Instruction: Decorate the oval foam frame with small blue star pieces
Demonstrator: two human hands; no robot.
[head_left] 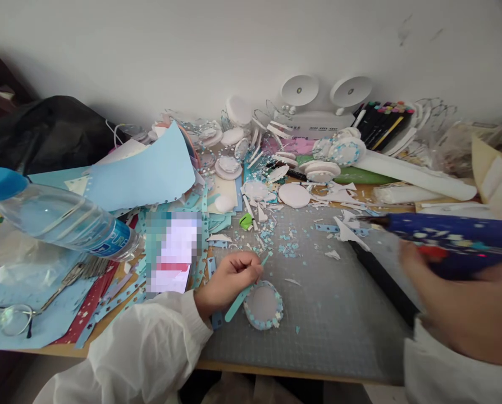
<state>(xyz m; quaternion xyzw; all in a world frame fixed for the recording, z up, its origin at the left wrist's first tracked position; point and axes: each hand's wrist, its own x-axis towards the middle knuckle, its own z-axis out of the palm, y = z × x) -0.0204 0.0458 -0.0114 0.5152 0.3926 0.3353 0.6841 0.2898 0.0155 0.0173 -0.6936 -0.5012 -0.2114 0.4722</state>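
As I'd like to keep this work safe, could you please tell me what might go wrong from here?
The blue tool in the right grip, apparently a glue gun, has its tip near white scraps; if hot, it might scorch them. A slip of the teal stick in the left grip could scrape trim off the round piece beside it. The bottle beside the phone might fall onto it if bumped.

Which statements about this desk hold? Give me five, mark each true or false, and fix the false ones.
1. The right hand holds a blue glue gun. True.
2. The left hand is empty. False: it holds a teal stick.
3. The bottle has a red cap. False: its cap is blue.
4. The eyeglasses lie left of the phone. True.
5. The round disc is undecorated. False: small flowers ring it.
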